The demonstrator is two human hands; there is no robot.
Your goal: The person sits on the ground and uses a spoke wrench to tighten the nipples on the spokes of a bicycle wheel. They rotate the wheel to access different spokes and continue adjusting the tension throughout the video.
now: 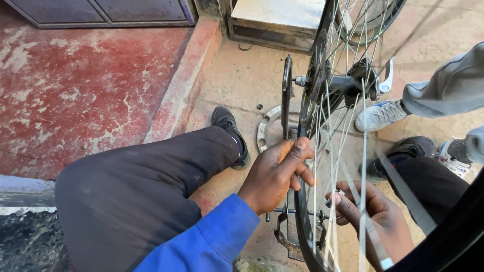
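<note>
So I've got my left hand (275, 174) wrapped around the black rim (301, 201) of the bike wheel (333, 100), thumb up along it. My right hand (375, 219) is on the other side, seen through the spokes (364, 151), fingers pinched on a small silver bit near a spoke. A metal ring (263, 132) lies on the concrete floor (242, 80) by my black shoe (229, 128). Someone's white sneaker (378, 115) is just beyond the hub (348, 80).

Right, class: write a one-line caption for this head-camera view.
Left hand grips a bicycle wheel's rim while right hand pinches a spoke.
</note>
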